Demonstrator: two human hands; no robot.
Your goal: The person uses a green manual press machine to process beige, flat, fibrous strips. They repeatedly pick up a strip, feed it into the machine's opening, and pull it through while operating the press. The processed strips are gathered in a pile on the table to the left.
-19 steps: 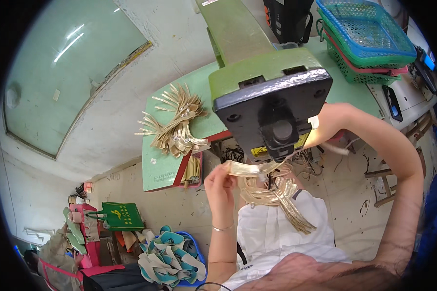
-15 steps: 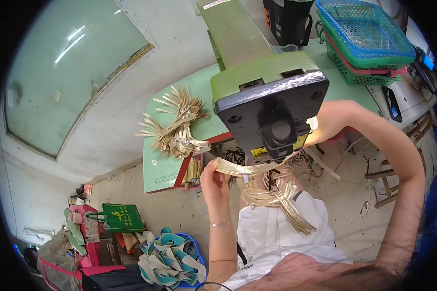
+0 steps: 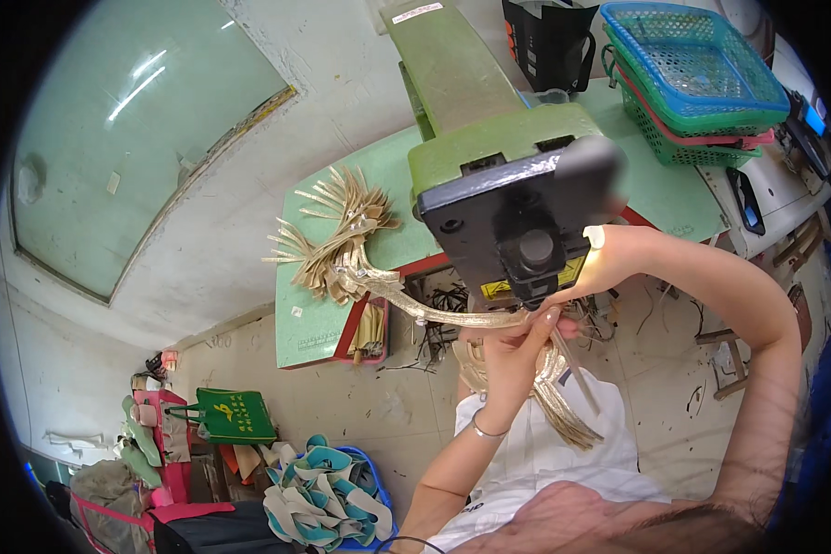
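Observation:
A long gold strap runs from the pile on the table to beneath the head of a green and black machine. My left hand pinches the strap just under the machine's lower tip, with the thumb on top. Beside it, my right hand reaches in from the right, fingers closed at the strap's end by the tip; the machine partly hides them. A narrow pale strip hangs below the hands. More gold straps lie across my lap on white clothing.
A fanned pile of gold straps lies on the green table, left of the machine. Stacked plastic baskets stand at the back right. On the floor are a blue tub of teal and cream pieces and a green bag.
My left hand has moved right, from the strap's left part to the machine's tip. The strap now stretches left to the table pile. My right hand has come slightly lower, closer to the left.

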